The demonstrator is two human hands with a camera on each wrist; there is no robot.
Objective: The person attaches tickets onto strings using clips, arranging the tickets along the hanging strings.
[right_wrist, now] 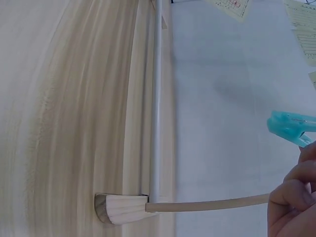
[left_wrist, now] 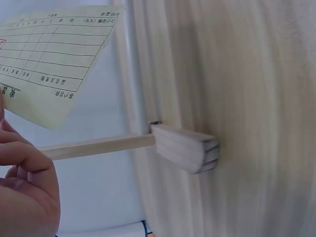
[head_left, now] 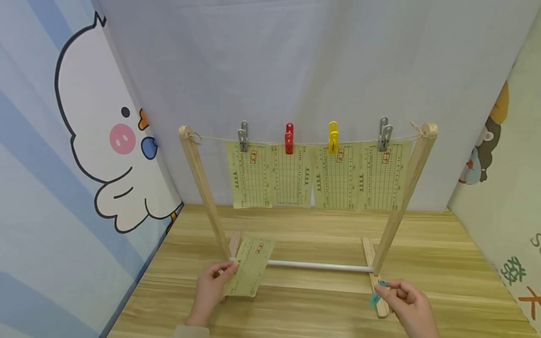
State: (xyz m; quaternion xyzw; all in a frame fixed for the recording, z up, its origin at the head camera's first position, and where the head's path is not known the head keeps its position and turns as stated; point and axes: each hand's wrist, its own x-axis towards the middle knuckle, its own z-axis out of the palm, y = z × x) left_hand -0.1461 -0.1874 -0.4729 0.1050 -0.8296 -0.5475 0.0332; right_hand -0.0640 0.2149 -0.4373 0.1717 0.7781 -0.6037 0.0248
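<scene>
My left hand [head_left: 214,287] pinches a pale yellow printed receipt slip [head_left: 250,267] by its left edge, above the table near the rack's left foot. In the left wrist view the same receipt slip [left_wrist: 54,59] shows ruled lines and part of a red stamp. A small teal clothespin [head_left: 377,294] is held between thumb and fingers of my right hand [head_left: 407,303], over the right foot of the rack. The right wrist view shows the clothespin [right_wrist: 291,126] sticking out past the fingertips. Several similar slips [head_left: 251,183] hang side by side from a string.
A wooden rack has a left post [head_left: 204,192], a right post [head_left: 403,202] and a white crossbar [head_left: 319,266]. Grey [head_left: 243,137], red [head_left: 289,139] and yellow clips [head_left: 333,138] grip the slips on the string [head_left: 215,139]. Behind hangs a pale cloth [head_left: 270,61].
</scene>
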